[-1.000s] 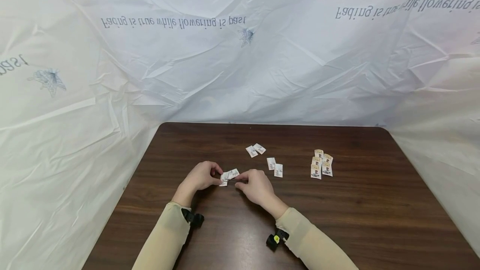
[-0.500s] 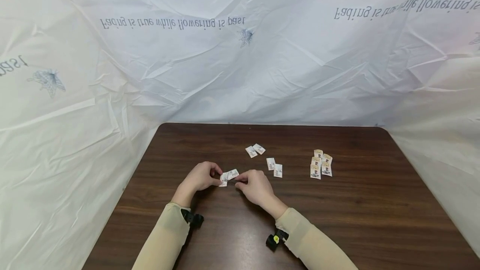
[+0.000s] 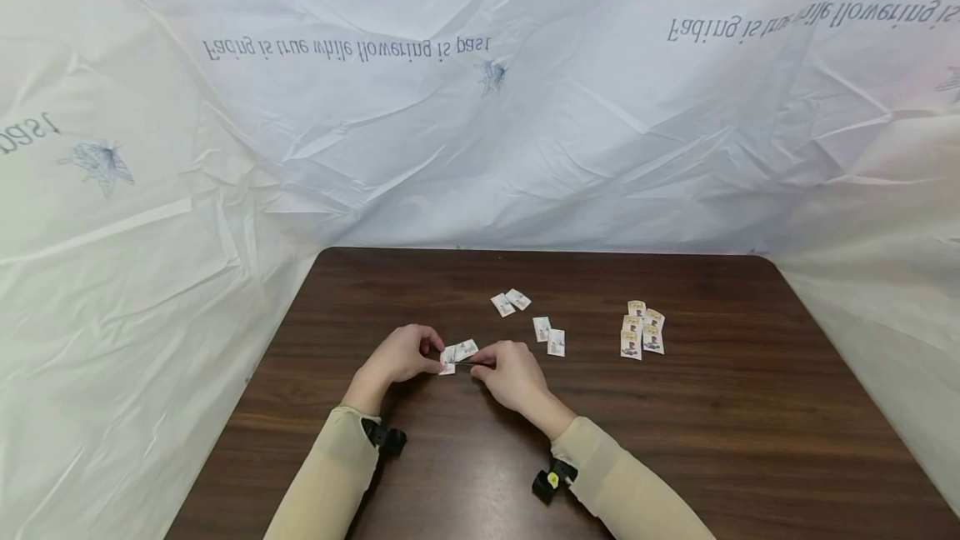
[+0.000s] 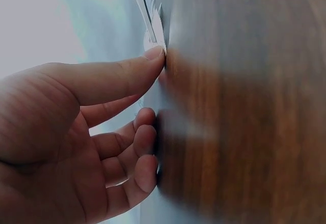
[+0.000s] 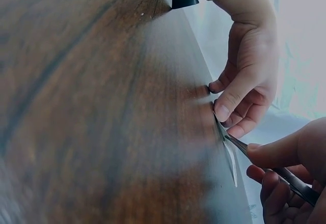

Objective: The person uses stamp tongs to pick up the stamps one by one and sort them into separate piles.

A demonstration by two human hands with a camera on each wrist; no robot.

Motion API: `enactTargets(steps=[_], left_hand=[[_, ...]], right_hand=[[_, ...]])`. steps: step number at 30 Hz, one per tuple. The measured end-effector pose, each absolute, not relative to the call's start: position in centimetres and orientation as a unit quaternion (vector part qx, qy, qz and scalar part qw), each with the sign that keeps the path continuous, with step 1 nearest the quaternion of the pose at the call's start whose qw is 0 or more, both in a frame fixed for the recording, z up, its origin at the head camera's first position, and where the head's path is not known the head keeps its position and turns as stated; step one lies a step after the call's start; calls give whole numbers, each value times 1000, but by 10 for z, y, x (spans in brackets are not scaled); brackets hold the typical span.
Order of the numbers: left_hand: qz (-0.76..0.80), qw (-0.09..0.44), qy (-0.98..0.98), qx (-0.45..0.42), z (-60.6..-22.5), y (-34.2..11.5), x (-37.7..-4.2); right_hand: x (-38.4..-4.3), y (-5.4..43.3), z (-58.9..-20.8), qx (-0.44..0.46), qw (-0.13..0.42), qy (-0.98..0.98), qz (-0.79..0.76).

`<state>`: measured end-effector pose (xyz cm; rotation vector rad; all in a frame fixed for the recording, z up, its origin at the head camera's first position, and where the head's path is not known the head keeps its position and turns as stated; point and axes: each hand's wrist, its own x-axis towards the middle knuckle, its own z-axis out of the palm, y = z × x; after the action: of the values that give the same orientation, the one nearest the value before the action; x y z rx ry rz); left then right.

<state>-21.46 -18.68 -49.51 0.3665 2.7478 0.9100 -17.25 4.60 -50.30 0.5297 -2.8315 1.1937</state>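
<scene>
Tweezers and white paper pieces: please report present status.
Right hand holding tweezers. Left hand touching white printed paper pieces. Nothing visibly in the way.

White sheeting (image 3: 540, 148) behind brown table (image 3: 757, 415)

A left hand (image 4: 66, 117) reaches in from the left, its thumb tip against white paper (image 4: 158, 31) at upper centre, met by tweezers (image 4: 141, 4) slanting from the top; wooden table (image 4: 244, 112) fills the right.

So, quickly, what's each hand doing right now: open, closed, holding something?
Left hand: open, thumb touching a small white card at its edge.
Right hand: closed, holding tweezers.
</scene>
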Motion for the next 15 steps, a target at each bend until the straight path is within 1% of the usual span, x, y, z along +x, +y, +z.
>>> enactTargets(steps=[15], left_hand=[[309, 116, 934, 140, -496, -191, -216]], right_hand=[[-174, 47, -502, 162, 3, -906, 392]])
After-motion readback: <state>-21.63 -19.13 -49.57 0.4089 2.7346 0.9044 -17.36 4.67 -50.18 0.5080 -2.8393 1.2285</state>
